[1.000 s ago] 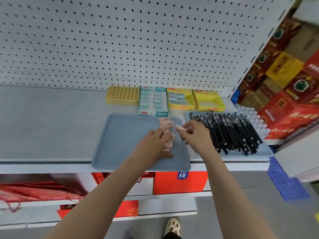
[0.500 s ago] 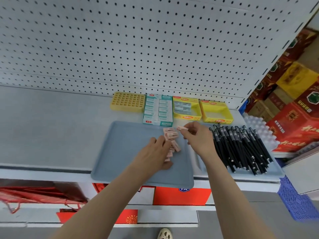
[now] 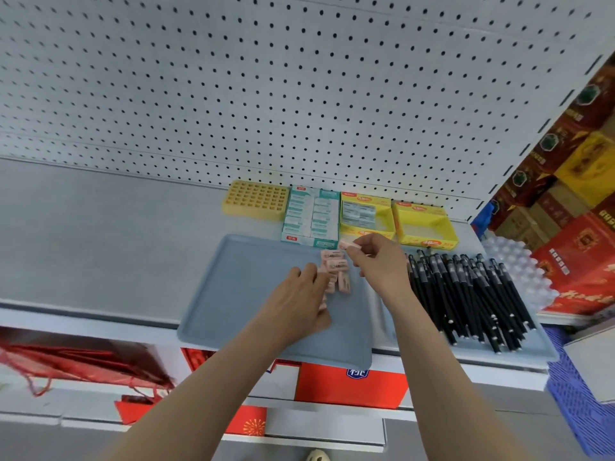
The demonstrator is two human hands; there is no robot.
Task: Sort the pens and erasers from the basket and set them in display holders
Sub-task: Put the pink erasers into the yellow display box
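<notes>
Several pink erasers [image 3: 336,272] lie in a small heap on a grey-blue tray [image 3: 239,294] on the shelf. My right hand [image 3: 377,261] pinches one pink eraser [image 3: 346,244] just above the tray's far edge, in front of a yellow display box [image 3: 366,216]. My left hand [image 3: 296,296] rests over the near side of the heap, its fingertips touching the erasers. Whether it holds one is hidden. A pile of black pens [image 3: 466,294] lies on a second tray to the right. A yellow holder with a grid of holes [image 3: 254,201] stands at the back.
A box of teal-and-white erasers [image 3: 311,217] stands between the holed holder and the yellow boxes. A second yellow box [image 3: 424,226] is open and holds nothing I can see. White pegboard [image 3: 266,78] rises behind. Red cartons [image 3: 579,247] fill the right.
My right hand has lifted the pinched eraser away from the heap toward the back, nearer the yellow boxes. My left hand stays on the heap.
</notes>
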